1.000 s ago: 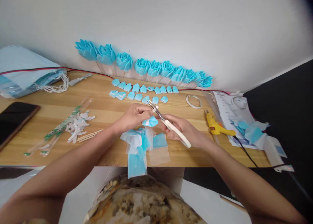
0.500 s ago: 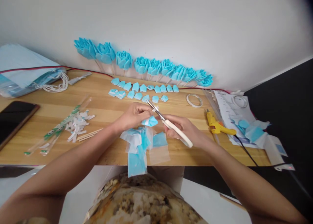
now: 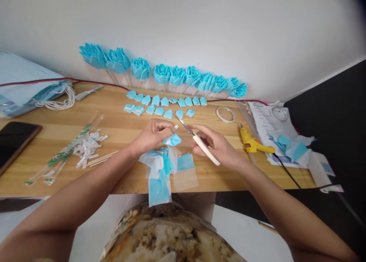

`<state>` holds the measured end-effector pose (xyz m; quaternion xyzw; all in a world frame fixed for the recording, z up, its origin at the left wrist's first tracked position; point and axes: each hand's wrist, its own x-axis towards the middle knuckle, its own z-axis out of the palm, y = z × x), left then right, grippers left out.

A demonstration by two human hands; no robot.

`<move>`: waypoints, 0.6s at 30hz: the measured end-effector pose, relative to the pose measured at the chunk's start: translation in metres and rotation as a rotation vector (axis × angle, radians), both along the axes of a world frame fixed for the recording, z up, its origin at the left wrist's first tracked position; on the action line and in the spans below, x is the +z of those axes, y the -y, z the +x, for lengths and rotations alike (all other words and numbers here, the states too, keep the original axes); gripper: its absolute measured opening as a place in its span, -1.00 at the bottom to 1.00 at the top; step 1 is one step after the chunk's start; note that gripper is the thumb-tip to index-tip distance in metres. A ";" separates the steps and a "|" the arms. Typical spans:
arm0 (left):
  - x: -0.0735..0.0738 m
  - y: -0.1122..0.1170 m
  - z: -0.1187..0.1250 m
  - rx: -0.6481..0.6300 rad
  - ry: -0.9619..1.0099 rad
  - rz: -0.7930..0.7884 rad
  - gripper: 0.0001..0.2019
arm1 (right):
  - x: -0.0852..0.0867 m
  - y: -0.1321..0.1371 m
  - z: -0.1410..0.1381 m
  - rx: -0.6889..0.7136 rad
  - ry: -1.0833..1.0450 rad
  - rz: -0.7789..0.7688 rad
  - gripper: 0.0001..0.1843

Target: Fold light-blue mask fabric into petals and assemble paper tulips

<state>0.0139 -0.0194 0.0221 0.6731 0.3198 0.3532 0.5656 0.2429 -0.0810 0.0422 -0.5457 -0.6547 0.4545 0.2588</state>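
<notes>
In the middle of the head view, my left hand (image 3: pixel 154 134) is closed in a pinch. A folded blue fabric piece (image 3: pixel 173 139), with a white band, sticks out below its fingertips. A small white tip (image 3: pixel 176 127) shows just above the thumb; whether it belongs to the blue piece I cannot tell. My right hand (image 3: pixel 213 142) grips cream-handled scissors (image 3: pixel 206 150), whose blades point up and left, apart from the white tip. Below my hands, blue and white fabric pieces (image 3: pixel 160 191) overhang the table edge.
Folded blue pieces (image 3: pixel 156 100) lie in two rows behind my hands. Several blue fabric flowers (image 3: pixel 140 68) lean on the wall. White scraps (image 3: pixel 85 147), sticks (image 3: pixel 103 158) and a phone (image 3: pixel 17 144) are left; a tape roll (image 3: pixel 225 114) and yellow glue gun (image 3: pixel 253 142) right.
The scissors have drawn back right and down from my left fingertips. Less of the white tip shows there now. The whole view has shifted slightly.
</notes>
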 end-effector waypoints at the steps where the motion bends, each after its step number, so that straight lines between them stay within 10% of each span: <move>1: 0.000 0.000 0.000 0.028 0.010 -0.002 -0.63 | 0.000 -0.001 0.006 -0.016 0.112 0.061 -0.31; 12: -0.004 0.002 -0.001 0.049 0.021 0.013 -0.58 | -0.031 -0.003 0.078 -0.091 1.056 0.392 -0.65; 18: -0.002 0.006 0.002 -0.050 -0.027 0.128 -0.49 | 0.001 -0.003 0.023 -0.107 0.644 0.528 -0.71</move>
